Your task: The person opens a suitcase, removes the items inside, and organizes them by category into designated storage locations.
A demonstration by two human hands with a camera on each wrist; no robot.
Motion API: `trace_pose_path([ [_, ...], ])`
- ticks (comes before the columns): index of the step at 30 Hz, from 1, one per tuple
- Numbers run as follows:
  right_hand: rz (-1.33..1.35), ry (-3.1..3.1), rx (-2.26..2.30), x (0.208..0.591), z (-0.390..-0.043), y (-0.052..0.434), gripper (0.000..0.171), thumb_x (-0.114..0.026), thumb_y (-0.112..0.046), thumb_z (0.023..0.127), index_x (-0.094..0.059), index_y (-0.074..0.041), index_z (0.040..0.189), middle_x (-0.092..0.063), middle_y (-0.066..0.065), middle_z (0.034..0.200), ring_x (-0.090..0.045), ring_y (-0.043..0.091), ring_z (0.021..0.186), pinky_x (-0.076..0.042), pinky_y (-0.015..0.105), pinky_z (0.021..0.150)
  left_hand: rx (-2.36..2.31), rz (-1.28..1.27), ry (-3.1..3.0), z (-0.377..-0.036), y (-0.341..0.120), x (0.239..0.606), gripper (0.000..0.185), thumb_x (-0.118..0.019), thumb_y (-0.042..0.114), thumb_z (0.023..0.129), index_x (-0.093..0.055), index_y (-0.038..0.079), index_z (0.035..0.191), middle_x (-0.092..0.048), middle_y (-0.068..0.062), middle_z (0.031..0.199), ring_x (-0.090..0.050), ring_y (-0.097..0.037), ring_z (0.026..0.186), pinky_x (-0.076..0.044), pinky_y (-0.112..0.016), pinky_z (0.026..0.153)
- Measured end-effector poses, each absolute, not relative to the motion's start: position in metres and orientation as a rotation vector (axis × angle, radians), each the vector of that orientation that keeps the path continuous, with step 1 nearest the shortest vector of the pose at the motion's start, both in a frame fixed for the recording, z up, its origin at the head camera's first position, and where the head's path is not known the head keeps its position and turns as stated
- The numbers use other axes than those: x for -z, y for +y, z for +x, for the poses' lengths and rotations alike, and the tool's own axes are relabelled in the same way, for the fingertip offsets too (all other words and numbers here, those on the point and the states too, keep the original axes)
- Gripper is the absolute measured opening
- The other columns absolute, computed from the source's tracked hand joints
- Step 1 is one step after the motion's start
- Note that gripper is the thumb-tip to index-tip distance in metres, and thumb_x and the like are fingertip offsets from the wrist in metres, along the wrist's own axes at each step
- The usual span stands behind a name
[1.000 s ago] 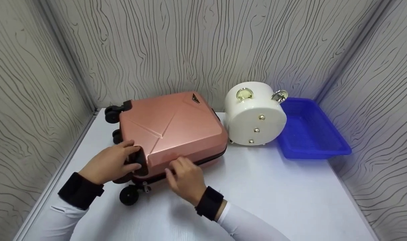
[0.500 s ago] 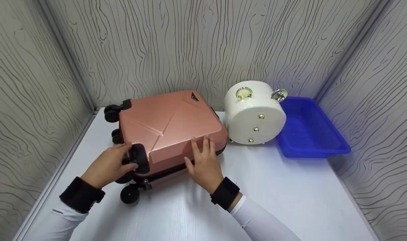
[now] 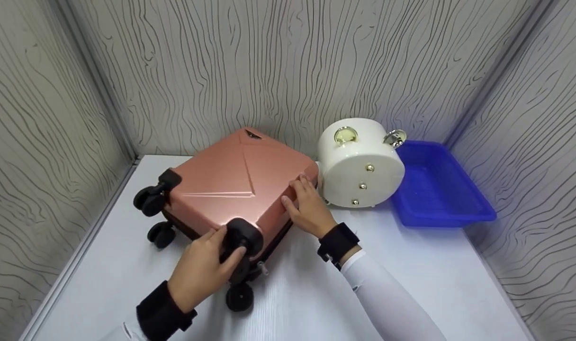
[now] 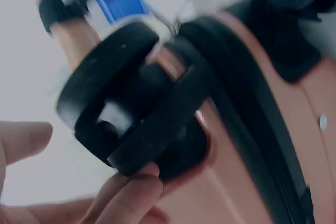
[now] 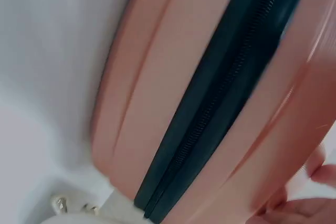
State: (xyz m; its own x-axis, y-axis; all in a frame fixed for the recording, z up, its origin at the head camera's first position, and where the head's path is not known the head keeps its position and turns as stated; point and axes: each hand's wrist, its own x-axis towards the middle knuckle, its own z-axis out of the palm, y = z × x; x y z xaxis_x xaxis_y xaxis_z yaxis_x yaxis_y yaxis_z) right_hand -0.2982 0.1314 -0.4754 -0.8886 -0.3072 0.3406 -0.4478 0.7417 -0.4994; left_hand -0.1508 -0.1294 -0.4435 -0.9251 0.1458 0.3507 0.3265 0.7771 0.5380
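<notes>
A rose-pink hard-shell suitcase [image 3: 221,175] lies flat on the white table, its black wheels toward the near left. My left hand [image 3: 200,265] holds its near corner, thumb and fingers to either side of the black wheel housing [image 3: 244,235]. Close up in the left wrist view, fingertips [image 4: 139,184] touch the edge of a black wheel [image 4: 107,72]. On the long near side, my right hand [image 3: 311,208] rests with its fingers extended against the shell. The right wrist view shows the black zipper band [image 5: 226,87] running along that side, with fingers [image 5: 299,211] at the lower right.
Right beside the suitcase's far right corner stands a white drum-shaped object [image 3: 359,182] with gold studs and two shiny ear-like discs. Behind its right side is a blue plastic basket [image 3: 444,220]. Patterned walls [image 3: 269,61] enclose the table on three sides.
The suitcase has turned counterclockwise, its near wheel corner swinging right and toward me. My left hand has moved right with that corner; my right hand has slid right along the side.
</notes>
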Motion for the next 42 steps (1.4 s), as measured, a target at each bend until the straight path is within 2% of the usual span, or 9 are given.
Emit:
trace_pose_path([
  [4, 0.552, -2.700, -0.847, 0.469, -0.302, 0.135, 0.052, -0.053, -0.029, 0.111, -0.058, 0.007, 0.148, -0.048, 0.033, 0.162, -0.044, 0.048, 0.155, -0.037, 0.060, 0.128, 1.003, -0.462, -2.762, -0.140, -0.117, 0.442, 0.076, -0.080, 0.037, 0.100, -0.054, -0.015, 0.148, -0.062, -0.042, 0.141, -0.063, -0.055, 0.133, -0.054, -0.065, 0.106],
  [7, 0.494, -2.686, -0.854, 0.469, -0.293, 0.131, 0.056, -0.056, -0.032, 0.110, -0.057, 0.006, 0.151, -0.051, 0.034, 0.159, -0.051, 0.052, 0.147, -0.042, 0.063, 0.122, 0.965, -0.560, -2.773, -0.145, -0.123, 0.433, 0.057, -0.078, 0.035, 0.101, -0.067, -0.008, 0.136, -0.077, -0.026, 0.119, -0.077, -0.038, 0.111, -0.063, -0.051, 0.092],
  [11, 0.484, -2.674, -0.910, 0.466, -0.266, 0.117, 0.065, -0.066, -0.042, 0.105, -0.057, 0.001, 0.153, -0.051, 0.035, 0.158, -0.055, 0.056, 0.142, -0.048, 0.067, 0.115, 0.826, -0.627, -2.731, -0.171, -0.151, 0.418, 0.038, -0.084, 0.027, 0.096, -0.075, 0.000, 0.120, -0.077, -0.010, 0.106, -0.076, -0.025, 0.089, -0.063, -0.044, 0.077],
  [17, 0.570, -2.851, -0.960, 0.457, -0.228, 0.098, 0.088, -0.075, -0.063, 0.094, -0.049, -0.014, 0.163, -0.030, 0.040, 0.169, -0.045, 0.064, 0.145, -0.049, 0.074, 0.109, 0.596, -0.636, -2.793, -0.213, -0.201, 0.411, 0.073, -0.095, 0.018, 0.082, -0.063, -0.002, 0.144, -0.054, -0.032, 0.156, -0.053, -0.055, 0.143, -0.051, -0.068, 0.110],
  [22, 0.585, -2.919, -0.980, 0.460, -0.221, 0.091, 0.104, -0.079, -0.070, 0.088, -0.041, -0.016, 0.168, -0.017, 0.042, 0.172, -0.045, 0.064, 0.146, -0.047, 0.070, 0.114, 0.509, -0.602, -2.889, -0.222, -0.219, 0.426, 0.086, -0.096, 0.022, 0.082, -0.055, -0.001, 0.155, -0.046, -0.035, 0.162, -0.037, -0.062, 0.153, -0.040, -0.074, 0.117],
  [27, 0.649, -2.888, -1.053, 0.461, -0.227, 0.097, 0.099, -0.081, -0.063, 0.091, -0.042, -0.015, 0.168, -0.014, 0.045, 0.170, -0.050, 0.062, 0.143, -0.048, 0.067, 0.114, 0.386, -0.582, -2.775, -0.220, -0.217, 0.440, 0.083, -0.096, 0.027, 0.082, -0.059, 0.000, 0.152, -0.056, -0.035, 0.154, -0.048, -0.059, 0.147, -0.046, -0.068, 0.116],
  [34, 0.701, -2.861, -1.153, 0.458, -0.252, 0.122, 0.087, -0.085, -0.051, 0.091, -0.050, -0.018, 0.164, -0.020, 0.037, 0.174, -0.040, 0.061, 0.151, -0.039, 0.070, 0.121, 0.408, -0.558, -2.693, -0.218, -0.199, 0.446, 0.065, -0.090, 0.018, 0.090, -0.064, -0.002, 0.145, -0.061, -0.034, 0.149, -0.054, -0.057, 0.143, -0.054, -0.065, 0.108],
  [37, 0.735, -2.833, -1.210, 0.457, -0.266, 0.138, 0.081, -0.086, -0.043, 0.092, -0.054, -0.014, 0.161, -0.025, 0.035, 0.173, -0.036, 0.058, 0.156, -0.033, 0.071, 0.125, 0.451, -0.542, -2.638, -0.219, -0.189, 0.448, 0.053, -0.089, 0.011, 0.091, -0.070, -0.003, 0.138, -0.067, -0.032, 0.142, -0.060, -0.054, 0.138, -0.054, -0.064, 0.109],
  [42, 0.723, -2.749, -1.408, 0.457, -0.288, 0.163, 0.070, -0.084, -0.024, 0.095, -0.057, -0.004, 0.156, -0.034, 0.033, 0.169, -0.039, 0.048, 0.158, -0.041, 0.060, 0.124, 0.448, -0.484, -2.510, -0.222, -0.161, 0.458, 0.044, -0.087, 0.014, 0.093, -0.074, -0.004, 0.130, -0.073, -0.028, 0.133, -0.067, -0.049, 0.130, -0.058, -0.057, 0.106],
])
